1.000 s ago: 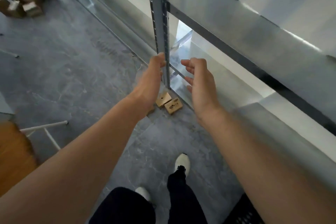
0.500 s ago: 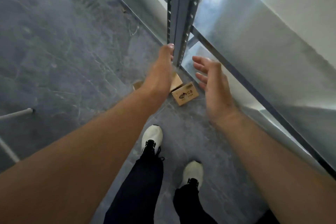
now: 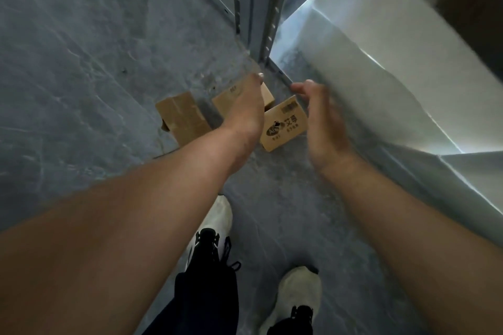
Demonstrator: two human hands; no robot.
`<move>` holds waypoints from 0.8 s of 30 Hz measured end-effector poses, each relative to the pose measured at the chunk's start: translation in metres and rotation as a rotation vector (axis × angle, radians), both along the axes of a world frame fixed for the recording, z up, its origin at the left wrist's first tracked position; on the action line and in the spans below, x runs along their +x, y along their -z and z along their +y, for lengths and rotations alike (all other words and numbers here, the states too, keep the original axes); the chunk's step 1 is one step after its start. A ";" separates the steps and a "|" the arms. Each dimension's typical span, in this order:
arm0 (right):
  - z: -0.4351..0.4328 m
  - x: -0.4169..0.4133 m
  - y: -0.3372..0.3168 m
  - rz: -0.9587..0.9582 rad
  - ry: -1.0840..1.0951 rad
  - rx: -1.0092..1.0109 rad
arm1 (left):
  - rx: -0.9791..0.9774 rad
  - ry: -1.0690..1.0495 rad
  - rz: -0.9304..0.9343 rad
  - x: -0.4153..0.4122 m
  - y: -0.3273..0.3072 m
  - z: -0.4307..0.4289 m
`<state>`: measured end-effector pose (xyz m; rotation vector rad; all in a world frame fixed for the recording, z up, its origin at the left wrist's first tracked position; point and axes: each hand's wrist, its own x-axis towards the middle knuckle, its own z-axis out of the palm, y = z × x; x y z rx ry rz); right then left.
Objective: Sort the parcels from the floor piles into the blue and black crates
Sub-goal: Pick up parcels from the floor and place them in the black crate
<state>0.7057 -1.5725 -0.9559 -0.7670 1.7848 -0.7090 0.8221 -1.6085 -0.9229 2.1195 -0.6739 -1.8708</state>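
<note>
Bare forearms (image 3: 114, 226), black trousers (image 3: 209, 299), white shoes (image 3: 296, 294)

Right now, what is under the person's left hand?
A brown cardboard parcel lies on the grey floor. Its labelled top and one far corner show on either side of the left hand. The hand covers its middle, so whether it touches the parcel cannot be seen.
</note>
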 end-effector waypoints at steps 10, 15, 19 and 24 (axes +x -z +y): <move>-0.004 -0.017 0.099 0.063 -0.047 0.122 | 0.138 -0.142 0.147 -0.004 0.095 0.004; 0.009 -0.021 0.108 0.057 -0.033 0.112 | 0.133 -0.270 0.223 0.006 0.107 0.016; 0.029 -0.016 0.087 0.090 0.020 0.142 | 0.142 -0.317 0.218 0.018 0.083 0.023; 0.051 -0.011 0.036 0.081 0.124 0.159 | 0.120 -0.313 0.191 0.032 0.034 0.034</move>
